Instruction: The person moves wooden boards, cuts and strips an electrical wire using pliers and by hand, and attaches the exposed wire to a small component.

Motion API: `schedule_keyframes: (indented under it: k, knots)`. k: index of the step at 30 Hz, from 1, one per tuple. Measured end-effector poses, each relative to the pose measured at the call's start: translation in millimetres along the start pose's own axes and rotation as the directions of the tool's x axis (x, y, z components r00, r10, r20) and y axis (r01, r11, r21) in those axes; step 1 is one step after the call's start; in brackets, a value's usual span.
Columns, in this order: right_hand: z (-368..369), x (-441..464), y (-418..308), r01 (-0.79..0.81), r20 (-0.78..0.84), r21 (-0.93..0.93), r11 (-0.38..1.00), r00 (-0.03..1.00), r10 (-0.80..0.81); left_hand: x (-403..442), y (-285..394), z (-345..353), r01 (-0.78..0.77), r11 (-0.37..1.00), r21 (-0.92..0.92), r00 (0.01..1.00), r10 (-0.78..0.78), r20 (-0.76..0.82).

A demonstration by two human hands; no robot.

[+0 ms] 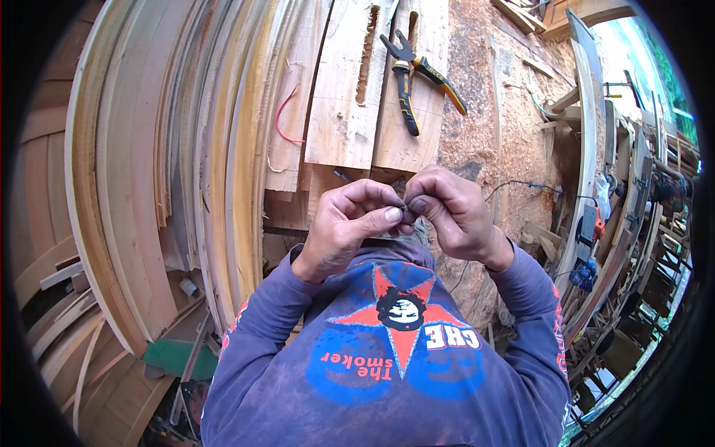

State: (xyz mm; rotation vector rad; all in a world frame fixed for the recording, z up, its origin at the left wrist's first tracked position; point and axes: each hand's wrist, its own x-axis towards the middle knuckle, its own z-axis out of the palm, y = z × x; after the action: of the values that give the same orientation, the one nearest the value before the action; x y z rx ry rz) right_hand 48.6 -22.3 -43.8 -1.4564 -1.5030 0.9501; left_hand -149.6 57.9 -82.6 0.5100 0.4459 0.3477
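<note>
Close together in front of my chest, both hands are closed in a pinch. My left hand (348,223) has thumb and forefinger pressed together at the fingertips of my right hand (449,212). Something small and dark may be between them, but the fingers hide it and I cannot make it out. Beyond the hands, pliers (408,71) with black and yellow handles lie on pale slotted boards (346,97), jaws apart. A thin red wire (281,119) rests curved on the wood to their left.
Long curved planks (123,149) are stacked at the left. Sawdust (488,112) covers the ground on the right, where a thin black cable (532,184) runs. An upright board (588,67) and more timber stand farther right.
</note>
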Motion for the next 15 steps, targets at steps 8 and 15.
schedule_keyframes:
  k: [8, 15]
  knots:
    - [-8, 9, -5, 0.149, 0.118, -0.147, 0.978, 0.984, -0.133, -6, 8, -2, 0.075, 0.996, 0.058, 0.997, -0.074, -0.013]
    - [-7, 17, -10, 0.099, 0.139, -0.101, 0.990, 0.987, -0.085, -8, 8, -12, 0.066, 0.983, 0.172, 0.998, -0.067, -0.004]
